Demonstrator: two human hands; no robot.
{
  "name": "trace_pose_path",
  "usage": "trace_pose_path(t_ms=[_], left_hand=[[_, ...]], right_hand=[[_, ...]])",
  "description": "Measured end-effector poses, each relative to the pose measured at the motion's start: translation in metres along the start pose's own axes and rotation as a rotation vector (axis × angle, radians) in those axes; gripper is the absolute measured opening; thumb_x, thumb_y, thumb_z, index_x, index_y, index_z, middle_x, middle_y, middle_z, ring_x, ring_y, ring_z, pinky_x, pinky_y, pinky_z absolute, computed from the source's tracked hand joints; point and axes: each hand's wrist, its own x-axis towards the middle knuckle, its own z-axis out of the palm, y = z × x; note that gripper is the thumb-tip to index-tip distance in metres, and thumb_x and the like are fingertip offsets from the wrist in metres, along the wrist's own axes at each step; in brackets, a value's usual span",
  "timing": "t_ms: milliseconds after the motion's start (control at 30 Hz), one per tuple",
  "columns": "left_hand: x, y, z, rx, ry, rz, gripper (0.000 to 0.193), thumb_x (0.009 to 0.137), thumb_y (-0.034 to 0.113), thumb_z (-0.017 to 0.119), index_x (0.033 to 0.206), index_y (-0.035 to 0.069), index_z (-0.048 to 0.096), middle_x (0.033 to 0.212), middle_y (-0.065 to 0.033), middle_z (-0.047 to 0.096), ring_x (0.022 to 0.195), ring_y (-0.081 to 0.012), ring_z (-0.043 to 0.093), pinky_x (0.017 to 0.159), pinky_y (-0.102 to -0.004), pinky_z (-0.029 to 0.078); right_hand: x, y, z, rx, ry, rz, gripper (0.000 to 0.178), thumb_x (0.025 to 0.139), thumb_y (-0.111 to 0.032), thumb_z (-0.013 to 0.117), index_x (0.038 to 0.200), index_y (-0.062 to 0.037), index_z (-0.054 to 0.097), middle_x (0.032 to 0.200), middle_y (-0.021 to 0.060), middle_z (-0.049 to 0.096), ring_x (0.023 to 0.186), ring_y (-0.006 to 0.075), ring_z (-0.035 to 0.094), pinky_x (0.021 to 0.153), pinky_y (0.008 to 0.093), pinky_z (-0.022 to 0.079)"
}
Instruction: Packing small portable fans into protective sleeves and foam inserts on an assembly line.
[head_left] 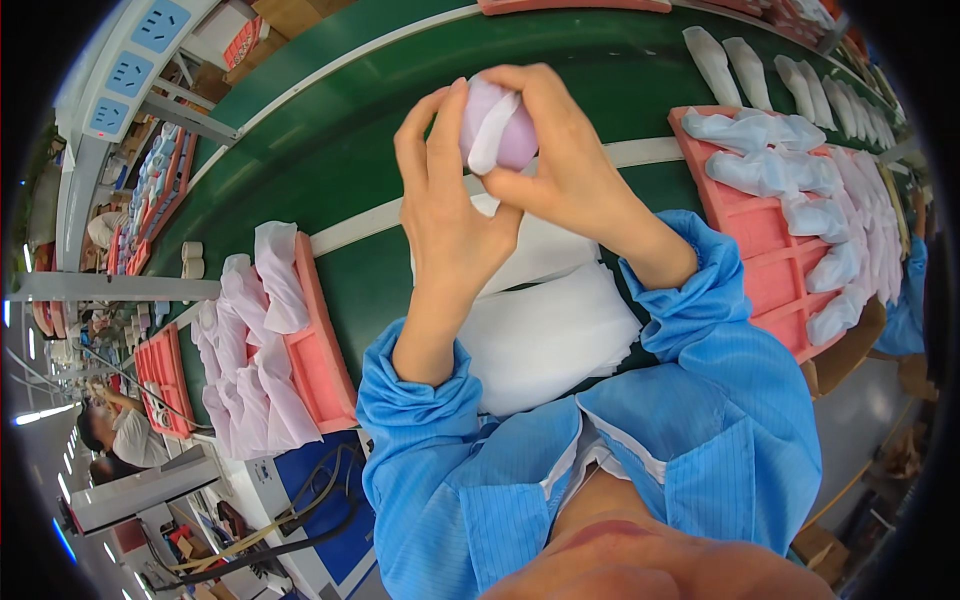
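Between my two hands, above the green work surface, is a rounded lilac object [515,140] with a white strip across its front; I cannot make out its exact kind. My left hand [445,185] has its fingertips against the object's left side. My right hand [565,150] curls round its top and right side, the thumb below it. Both hands are closed on it. Under my forearms, close to my body, lies a stack of thin white sheets [550,335], with more white sheeting [545,255] just beyond.
A pink tray [325,345] with lilac wrapped pieces [245,330] stands at left. At right is another pink tray [760,245] holding pale blue wrapped pieces [770,175]. White wrapped pieces [710,65] line the far right. A socket panel [135,70] hangs upper left; a person [135,430] sits beyond.
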Motion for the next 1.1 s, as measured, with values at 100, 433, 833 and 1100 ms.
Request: trace_pose_path(t_ms=[100, 433, 833, 1100], left_hand=[[-0.001, -0.022, -0.010, -0.137, 0.129, -0.018, 0.065, 0.068, -0.002, 0.075, 0.128, 0.007, 0.054, 0.118, -0.0134, 0.056, 0.102, -0.0272, 0.060, 0.083, -0.0335, 0.051], [0.005, -0.032, -0.034, -0.728, 0.440, 0.044, 0.048, 0.074, 0.018, 0.080, 0.113, 0.003, 0.057, 0.133, -0.0181, 0.046, 0.111, -0.0249, 0.055, 0.094, -0.0363, 0.044], [0.005, -0.026, -0.036, -0.111, 0.418, 0.252, 0.020, 0.062, 0.009, 0.085, 0.073, 0.007, 0.069, 0.122, -0.0169, 0.050, 0.113, -0.0316, 0.051, 0.093, -0.0368, 0.042], [0.018, -0.018, -0.056, -1.061, 0.164, -0.443, 0.036, 0.096, 0.021, 0.061, 0.125, 0.003, 0.049, 0.124, -0.0066, 0.051, 0.103, -0.0142, 0.056, 0.088, -0.0293, 0.046]], right_hand=[[0.004, -0.011, -0.012, 0.482, -0.269, 0.130, 0.071, 0.073, -0.007, 0.075, 0.136, -0.0026, 0.044, 0.121, 0.0102, 0.053, 0.109, 0.0217, 0.055, 0.082, 0.0301, 0.052], [0.001, 0.000, -0.011, 0.319, -0.426, 0.077, 0.051, 0.074, -0.007, 0.074, 0.121, -0.0016, 0.056, 0.098, 0.0151, 0.066, 0.089, 0.0288, 0.065, 0.082, 0.0341, 0.050], [0.001, -0.008, 0.000, -0.183, -0.086, 0.085, 0.037, 0.081, -0.005, 0.070, 0.116, 0.0004, 0.059, 0.101, 0.0136, 0.068, 0.089, 0.0256, 0.067, 0.077, 0.0316, 0.050], [-0.005, -0.030, -0.011, 0.691, -0.564, 0.503, 0.019, 0.091, -0.015, 0.059, 0.096, 0.0027, 0.057, 0.076, 0.0034, 0.055, 0.066, 0.0074, 0.049, 0.059, 0.0230, 0.037]])
